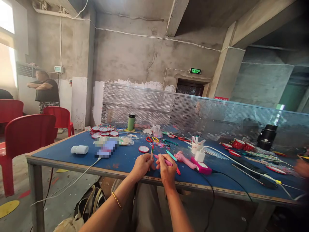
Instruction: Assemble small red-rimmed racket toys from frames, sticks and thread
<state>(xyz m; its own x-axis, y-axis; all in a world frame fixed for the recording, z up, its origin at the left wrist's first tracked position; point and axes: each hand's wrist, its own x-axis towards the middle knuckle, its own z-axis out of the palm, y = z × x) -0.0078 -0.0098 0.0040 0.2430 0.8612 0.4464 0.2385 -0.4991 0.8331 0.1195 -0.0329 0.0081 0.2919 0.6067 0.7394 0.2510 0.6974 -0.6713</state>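
My left hand (142, 166) is closed around a thin stick (152, 150) that stands upright, with red at its top and some green below. My right hand (166, 169) grips a pink marker pen (166, 161), its tip pointing left toward the stick. Just beyond my hands lies a small white disc with a red rim (144, 149). A teal marker (172, 155) lies behind my right hand, and a pinkish-red marker (178, 171) is to its right.
A pink glue gun (184, 160) and a white cup of pens (196, 145) stand to the right. Scissors, red-rimmed discs (103, 130) and a green bottle (131, 122) are farther back. A white bottle (79, 149) lies left. Another person's hand (301, 167) shows at far right.
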